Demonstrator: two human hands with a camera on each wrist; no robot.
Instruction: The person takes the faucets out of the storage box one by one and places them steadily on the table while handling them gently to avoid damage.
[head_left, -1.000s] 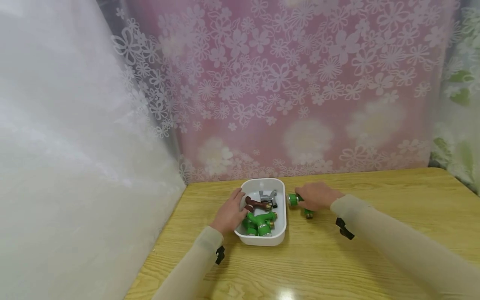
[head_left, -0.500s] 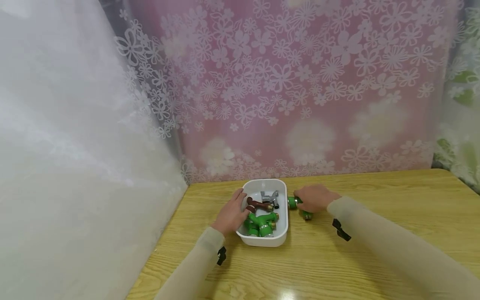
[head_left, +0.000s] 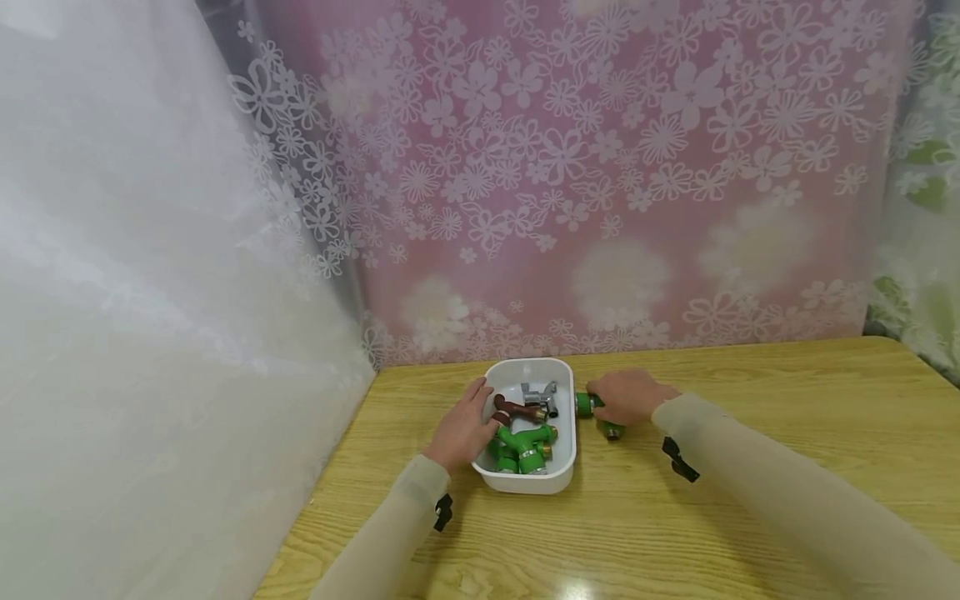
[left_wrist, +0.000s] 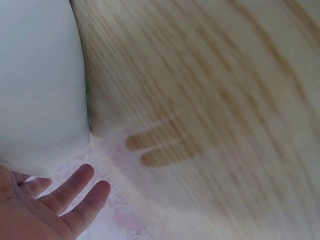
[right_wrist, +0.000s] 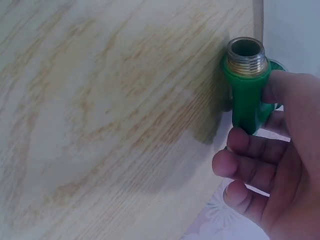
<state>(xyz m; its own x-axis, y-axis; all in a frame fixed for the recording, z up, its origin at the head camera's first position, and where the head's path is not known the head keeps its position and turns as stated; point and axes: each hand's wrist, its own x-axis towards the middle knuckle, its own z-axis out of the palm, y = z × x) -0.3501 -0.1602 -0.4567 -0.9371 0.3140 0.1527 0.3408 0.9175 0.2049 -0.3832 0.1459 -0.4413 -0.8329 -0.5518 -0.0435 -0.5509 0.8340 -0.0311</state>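
A white plastic box (head_left: 525,485) stands on the table holding several pipe fittings: a grey metal one (head_left: 537,395), a brown one (head_left: 519,408) and green Y-shaped ones (head_left: 528,446). My left hand (head_left: 459,432) holds its left rim, thumb over the inside and fingers outside. In the left wrist view, some fingers (left_wrist: 82,205) spread loosely below the wall. Just right of the box, my right hand (head_left: 628,396) grips a green Y-shaped hose connector (right_wrist: 245,95) with a threaded metal end. One green collar meets or nearly meets the box's right wall; part is hidden under the hand.
The wood-grain table (head_left: 787,417) extends to the right and toward me. A pink flowered curtain (head_left: 615,208) hangs along its back edge, and a white sheet (head_left: 165,333) closes off the left side.
My right hand has shifted slightly left with the green Y-shaped hose connector, narrowing its gap to the box. My left hand stays on the rim. The head view has moved slightly.
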